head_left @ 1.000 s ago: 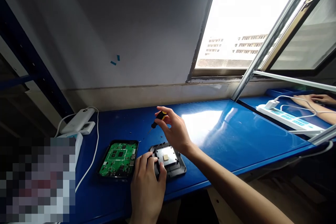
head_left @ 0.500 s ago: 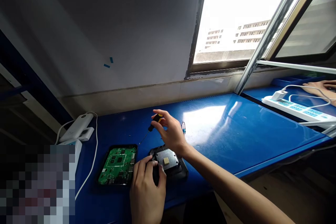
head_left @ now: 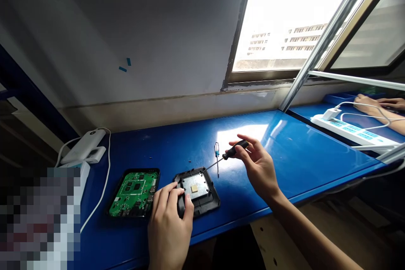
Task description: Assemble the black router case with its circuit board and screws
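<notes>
My right hand (head_left: 257, 164) grips a screwdriver (head_left: 234, 149) with a black and yellow handle. Its thin shaft slants down to the left, and the tip is at the upper right corner of a silver metal plate (head_left: 202, 183). The plate, with a beige pad (head_left: 194, 188) on it, sits inside a black plastic cover (head_left: 212, 206). Fingers of my left hand (head_left: 171, 215) curl over the cover's left side, hiding that edge. Left of this lies a black casing half holding a green circuit board (head_left: 134, 192).
A second screwdriver (head_left: 217, 152) with a clear blue handle lies behind the cover. Tiny screws (head_left: 190, 161) are scattered on the blue table (head_left: 284, 156). White devices and a cable (head_left: 106, 185) stand at left. A power strip (head_left: 351, 130) and another person's hands (head_left: 368, 104) are at right.
My right hand has moved right, and the screwdriver tip has come from above the table beside the cover to the metal plate's corner. My left hand stays on the cover. The view has shifted slightly.
</notes>
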Available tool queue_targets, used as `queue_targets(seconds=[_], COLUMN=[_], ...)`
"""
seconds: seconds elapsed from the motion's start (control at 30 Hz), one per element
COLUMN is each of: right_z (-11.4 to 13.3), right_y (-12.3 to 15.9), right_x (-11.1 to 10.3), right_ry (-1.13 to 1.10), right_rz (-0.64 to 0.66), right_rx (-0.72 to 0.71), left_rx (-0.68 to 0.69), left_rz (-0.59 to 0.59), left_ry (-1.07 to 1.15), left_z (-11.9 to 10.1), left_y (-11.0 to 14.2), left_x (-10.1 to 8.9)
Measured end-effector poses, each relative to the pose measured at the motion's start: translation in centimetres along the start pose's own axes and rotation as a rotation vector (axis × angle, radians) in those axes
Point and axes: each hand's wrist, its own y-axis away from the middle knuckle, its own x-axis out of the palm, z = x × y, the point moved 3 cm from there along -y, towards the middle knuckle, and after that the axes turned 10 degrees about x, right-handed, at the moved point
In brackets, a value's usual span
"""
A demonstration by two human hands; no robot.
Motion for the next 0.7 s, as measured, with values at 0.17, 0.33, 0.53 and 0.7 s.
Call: queue_targets(seconds=[0.17,0.33,0.53,0.7], right_z=[-0.6,-1.0,-1.1,-1.7], right_y=[0.5,0.6,0.3,0.0], right_x=[0.7,2.5,3.3,3.1], right_ry=[-0.034,-0.084,-0.105,-0.135], right_rz=[0.044,0.106,0.107,0.070], right_rx=[0.042,0.068,0.079,0.109], left_rx=[-0.007,-0.033,-0.031,-0.031], left_rz=[-0.001,0.023,0.012,0.008], left_ry=[0.018,0.020,0.028,0.029], left_z=[0.1,0.3,0.3,0.1], left_y=[0.1,0.1,0.1,0.0], left_x=[0.0,0.1,0.1,0.0])
